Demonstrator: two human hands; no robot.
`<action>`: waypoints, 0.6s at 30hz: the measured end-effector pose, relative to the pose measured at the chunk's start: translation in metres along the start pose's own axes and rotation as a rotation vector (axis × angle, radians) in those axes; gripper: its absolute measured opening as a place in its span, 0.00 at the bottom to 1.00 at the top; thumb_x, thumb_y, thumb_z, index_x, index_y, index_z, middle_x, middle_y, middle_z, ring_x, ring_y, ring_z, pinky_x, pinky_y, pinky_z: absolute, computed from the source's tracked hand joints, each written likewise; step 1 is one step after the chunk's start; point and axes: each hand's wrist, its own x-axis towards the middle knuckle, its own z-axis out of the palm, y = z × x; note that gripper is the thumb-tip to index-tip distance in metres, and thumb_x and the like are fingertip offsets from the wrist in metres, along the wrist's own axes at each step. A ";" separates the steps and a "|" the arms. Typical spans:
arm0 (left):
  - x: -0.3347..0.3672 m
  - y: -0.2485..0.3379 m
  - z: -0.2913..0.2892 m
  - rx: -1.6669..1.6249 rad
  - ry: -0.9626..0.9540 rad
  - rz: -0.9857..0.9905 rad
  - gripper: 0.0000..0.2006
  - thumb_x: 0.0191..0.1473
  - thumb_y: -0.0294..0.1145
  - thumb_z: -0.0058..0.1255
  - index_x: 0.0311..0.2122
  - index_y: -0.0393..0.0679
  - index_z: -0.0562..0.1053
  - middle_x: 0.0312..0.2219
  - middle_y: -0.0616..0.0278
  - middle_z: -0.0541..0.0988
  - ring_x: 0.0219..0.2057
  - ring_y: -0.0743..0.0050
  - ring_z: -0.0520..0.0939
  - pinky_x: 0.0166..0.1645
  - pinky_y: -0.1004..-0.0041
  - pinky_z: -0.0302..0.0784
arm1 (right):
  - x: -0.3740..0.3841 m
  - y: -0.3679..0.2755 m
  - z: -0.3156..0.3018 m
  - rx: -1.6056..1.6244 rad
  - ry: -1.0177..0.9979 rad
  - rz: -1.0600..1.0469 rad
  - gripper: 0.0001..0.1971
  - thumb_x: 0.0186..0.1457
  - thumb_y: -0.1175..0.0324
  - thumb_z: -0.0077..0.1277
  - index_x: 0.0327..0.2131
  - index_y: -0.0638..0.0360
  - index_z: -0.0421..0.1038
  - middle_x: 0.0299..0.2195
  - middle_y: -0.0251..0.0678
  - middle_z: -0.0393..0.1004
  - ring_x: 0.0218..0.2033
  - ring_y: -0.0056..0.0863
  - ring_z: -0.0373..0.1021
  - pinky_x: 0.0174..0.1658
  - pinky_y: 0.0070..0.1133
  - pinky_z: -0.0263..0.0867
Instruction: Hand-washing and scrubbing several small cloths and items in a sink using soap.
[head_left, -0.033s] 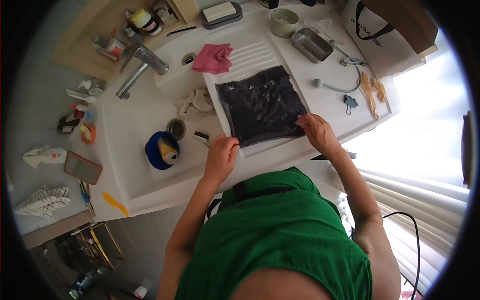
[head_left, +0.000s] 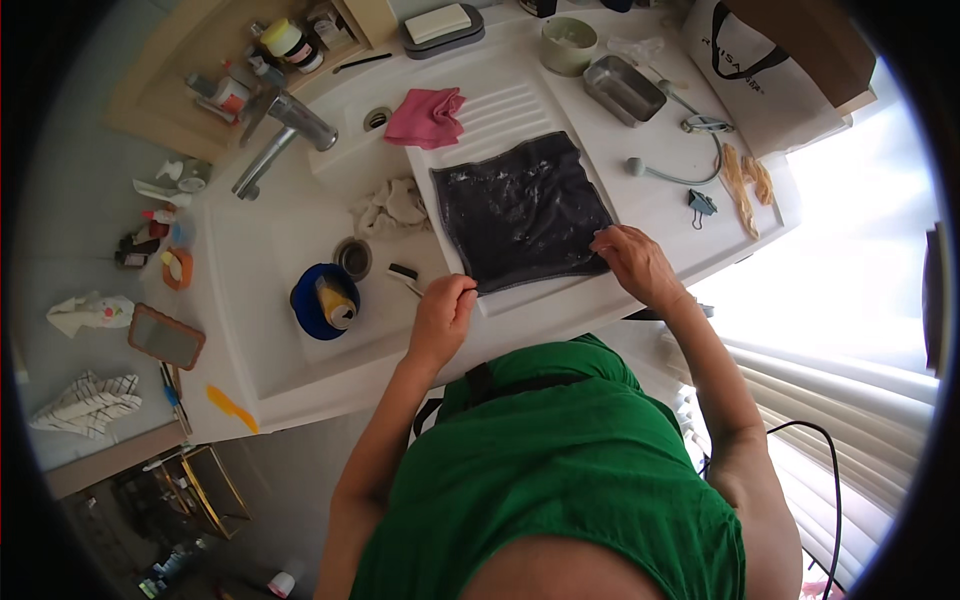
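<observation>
Nearest, at 6 o'clock, the person's green top fills the lower frame, both bare forearms reaching up from it to a white sink unit [head_left: 560, 310]. The left hand [head_left: 440, 315] sits at the near-left corner of a dark cloth [head_left: 522, 212], fingers curled closed and pinching that corner's edge. The right hand [head_left: 636, 262] lies at the near-right corner, at about 3 o'clock from the left hand, fingers bent down onto the hem; whether it pinches the cloth or only presses it flat I cannot tell. The cloth lies spread flat on the ribbed drainboard, near the centre of the view, speckled with pale wet-looking patches. It looks soft, limp and light, probably damp and a little clingy, so it should drape and sag when lifted; the corners or near hem seem the natural places to take it. At 9 o'clock from the left hand a blue bowl [head_left: 322, 300] sits in the basin beside the drain [head_left: 352, 257]. Farther, at 11 o'clock, lie a beige rag [head_left: 392, 207], a pink cloth [head_left: 428, 116] and the tap [head_left: 280, 135]. At 1 o'clock stand a metal tin [head_left: 625, 89] and a pale cup [head_left: 569, 45].
</observation>
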 end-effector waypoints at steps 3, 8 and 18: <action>0.005 0.006 -0.003 -0.244 -0.019 -0.349 0.03 0.57 0.26 0.47 0.35 0.39 0.69 0.23 0.59 0.71 0.25 0.69 0.72 0.32 0.71 0.67 | 0.009 -0.006 -0.005 -0.018 -0.066 -0.123 0.05 0.49 0.70 0.55 0.30 0.55 0.70 0.30 0.35 0.72 0.36 0.38 0.70 0.46 0.31 0.64; 0.030 -0.001 -0.006 -0.272 0.119 -0.368 0.05 0.60 0.29 0.45 0.35 0.38 0.69 0.17 0.60 0.66 0.19 0.79 0.64 0.26 0.76 0.63 | 0.029 0.010 0.001 0.004 -0.088 -0.048 0.06 0.49 0.68 0.55 0.32 0.54 0.71 0.30 0.37 0.73 0.36 0.39 0.71 0.44 0.31 0.65; 0.118 -0.058 0.001 0.106 0.241 -0.235 0.05 0.56 0.29 0.48 0.35 0.39 0.71 0.24 0.53 0.74 0.26 0.56 0.74 0.33 0.66 0.69 | 0.176 0.051 -0.004 -0.152 -0.055 -0.029 0.07 0.58 0.66 0.45 0.37 0.54 0.71 0.34 0.41 0.76 0.38 0.41 0.73 0.41 0.35 0.67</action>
